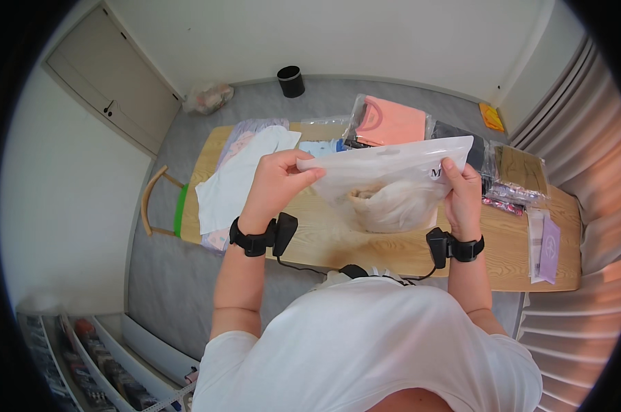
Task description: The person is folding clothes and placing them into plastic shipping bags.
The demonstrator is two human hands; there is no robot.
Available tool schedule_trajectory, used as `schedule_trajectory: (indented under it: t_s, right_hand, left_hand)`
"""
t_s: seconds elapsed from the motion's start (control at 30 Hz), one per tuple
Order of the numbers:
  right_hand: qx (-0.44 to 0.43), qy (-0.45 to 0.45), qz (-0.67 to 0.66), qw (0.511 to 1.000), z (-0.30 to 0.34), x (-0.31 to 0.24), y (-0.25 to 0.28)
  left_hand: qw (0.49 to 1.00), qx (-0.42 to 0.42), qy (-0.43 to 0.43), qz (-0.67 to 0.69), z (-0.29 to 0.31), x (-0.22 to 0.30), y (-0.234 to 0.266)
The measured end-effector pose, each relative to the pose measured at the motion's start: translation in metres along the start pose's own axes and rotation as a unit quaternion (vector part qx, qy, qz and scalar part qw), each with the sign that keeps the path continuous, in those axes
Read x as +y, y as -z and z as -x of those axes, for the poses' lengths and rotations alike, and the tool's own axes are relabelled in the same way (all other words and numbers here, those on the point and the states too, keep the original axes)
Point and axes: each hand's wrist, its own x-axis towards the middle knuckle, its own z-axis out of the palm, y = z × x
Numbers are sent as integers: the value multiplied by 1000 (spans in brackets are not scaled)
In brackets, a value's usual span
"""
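I hold a clear plastic bag (386, 182) up over the wooden table (365, 247). A bunched cream-coloured cloth sits in the bag's bottom. My left hand (277, 180) pinches the bag's upper left corner. My right hand (461, 196) grips its upper right edge. Both wrists wear black bands with small black devices.
Folded white and pale garments (238, 182) lie on the table's left end. Packaged clothes, one peach (389, 122) and one dark, lie at the back. More flat packets (544, 244) rest on the right end. A wooden chair (161, 202) stands at the left, and a black bin (290, 81) by the far wall.
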Motion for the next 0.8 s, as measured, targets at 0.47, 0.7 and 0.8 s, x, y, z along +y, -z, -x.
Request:
schedule_trajectory:
  t_s: [0.47, 0.7, 0.8]
  right_hand:
    - [-18, 20, 78, 997, 14, -10, -1]
    - [-4, 54, 158, 986, 22, -14, -5]
    - [-4, 53, 153, 987, 23, -17, -7]
  left_hand:
    - [966, -59, -157, -195, 5, 24, -2]
    - [951, -8, -197, -238, 6, 21, -6]
    - [947, -4, -223, -232, 5, 23, -14]
